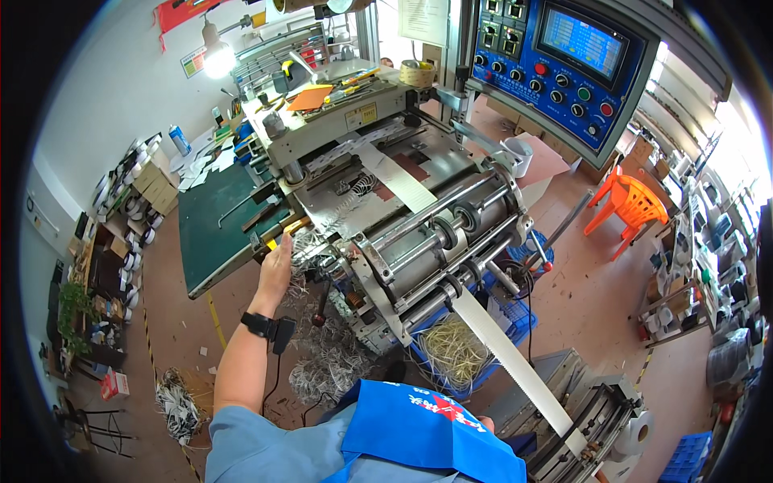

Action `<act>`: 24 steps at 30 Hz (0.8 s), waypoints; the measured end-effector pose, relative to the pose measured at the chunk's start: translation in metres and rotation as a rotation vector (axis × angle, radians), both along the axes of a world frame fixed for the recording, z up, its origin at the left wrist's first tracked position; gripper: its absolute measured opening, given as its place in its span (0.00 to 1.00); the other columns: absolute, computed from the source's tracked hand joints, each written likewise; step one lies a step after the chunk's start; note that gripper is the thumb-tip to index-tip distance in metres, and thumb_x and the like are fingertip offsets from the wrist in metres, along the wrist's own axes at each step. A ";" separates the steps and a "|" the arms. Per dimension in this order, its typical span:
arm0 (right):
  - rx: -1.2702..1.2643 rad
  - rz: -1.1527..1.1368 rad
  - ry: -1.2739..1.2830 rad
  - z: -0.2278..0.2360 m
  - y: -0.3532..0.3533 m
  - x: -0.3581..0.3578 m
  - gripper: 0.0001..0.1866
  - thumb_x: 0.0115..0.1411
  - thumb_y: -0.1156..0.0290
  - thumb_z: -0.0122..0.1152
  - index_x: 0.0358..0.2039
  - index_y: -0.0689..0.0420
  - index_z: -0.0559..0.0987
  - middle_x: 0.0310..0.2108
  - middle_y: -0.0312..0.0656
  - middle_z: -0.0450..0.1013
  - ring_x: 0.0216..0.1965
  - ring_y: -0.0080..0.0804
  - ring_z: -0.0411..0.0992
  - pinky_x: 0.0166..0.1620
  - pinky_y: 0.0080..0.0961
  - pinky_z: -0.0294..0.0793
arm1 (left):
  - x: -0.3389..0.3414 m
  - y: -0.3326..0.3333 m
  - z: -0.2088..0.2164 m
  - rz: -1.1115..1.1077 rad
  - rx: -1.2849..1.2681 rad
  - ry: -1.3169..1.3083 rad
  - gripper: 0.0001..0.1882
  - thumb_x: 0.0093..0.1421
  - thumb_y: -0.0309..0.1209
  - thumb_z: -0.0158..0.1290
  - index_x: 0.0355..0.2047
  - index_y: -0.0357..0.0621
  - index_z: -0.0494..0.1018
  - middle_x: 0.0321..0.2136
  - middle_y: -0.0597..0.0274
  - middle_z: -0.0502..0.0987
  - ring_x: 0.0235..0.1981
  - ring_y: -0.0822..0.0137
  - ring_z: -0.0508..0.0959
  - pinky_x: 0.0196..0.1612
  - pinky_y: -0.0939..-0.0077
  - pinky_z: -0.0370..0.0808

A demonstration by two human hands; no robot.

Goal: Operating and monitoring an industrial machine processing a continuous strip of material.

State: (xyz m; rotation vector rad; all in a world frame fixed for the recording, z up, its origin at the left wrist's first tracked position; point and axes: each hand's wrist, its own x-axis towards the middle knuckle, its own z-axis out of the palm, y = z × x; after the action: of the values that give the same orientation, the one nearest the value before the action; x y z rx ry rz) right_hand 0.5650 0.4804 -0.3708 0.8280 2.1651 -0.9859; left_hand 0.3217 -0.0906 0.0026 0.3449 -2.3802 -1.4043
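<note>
White lettering marks the blue apron [427, 439]; left hand [276, 262] stretched forward at the metal machine [419, 256], right hand [486, 423] barely showing. I can't tell either grip.

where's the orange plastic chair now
In the head view, the orange plastic chair stands at right on the reddish floor, appearing below the blue control panel.

Feed roller [415, 256]: bare metal, smooth, semi-glossy. Machine bed [443, 153]: metal, dull sheen, stained. Long strip [509, 358]: paper-like, matt, smooth face. Tangled trimmings [455, 350]: thin, papery, rough mass. Crate [523, 318]: plastic. Side tabletop [216, 221]: matt, smooth. Slotted chair [636, 197]: plastic, slight gloss. Control screen [581, 42]: glossy. Apron [403, 435]: matt cloth, smooth. Shirt sleeve [250, 443]: matt cloth, creased.
</note>
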 end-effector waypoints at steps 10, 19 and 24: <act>0.067 0.091 0.510 0.028 -0.014 -0.059 0.24 0.55 0.63 0.63 0.52 0.57 0.76 0.37 0.45 0.79 0.37 0.37 0.78 0.43 0.32 0.76 | 0.033 -0.001 -0.020 -0.005 -0.193 -0.210 0.14 0.58 0.34 0.60 0.34 0.33 0.74 0.21 0.63 0.75 0.24 0.74 0.72 0.28 0.75 0.70; -0.478 -0.333 0.719 0.056 -0.069 -0.164 0.17 0.63 0.68 0.56 0.50 0.61 0.75 0.26 0.39 0.75 0.24 0.24 0.72 0.28 0.21 0.73 | 0.051 0.007 0.002 0.010 -0.199 -0.031 0.13 0.60 0.31 0.58 0.41 0.33 0.76 0.25 0.62 0.79 0.28 0.77 0.78 0.33 0.82 0.74; -0.493 -0.091 0.369 0.017 -0.074 -0.183 0.14 0.64 0.65 0.55 0.43 0.62 0.78 0.26 0.43 0.77 0.27 0.29 0.76 0.29 0.24 0.74 | 0.048 0.021 0.059 -0.082 -0.059 0.049 0.10 0.63 0.28 0.55 0.41 0.33 0.76 0.29 0.65 0.79 0.30 0.79 0.77 0.35 0.84 0.74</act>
State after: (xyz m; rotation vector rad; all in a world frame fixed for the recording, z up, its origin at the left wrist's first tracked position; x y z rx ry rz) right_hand 0.3815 0.4061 -0.3542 0.5379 2.0388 -1.7413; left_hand 0.3698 -0.0694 0.0618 0.1970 -2.4150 -1.3580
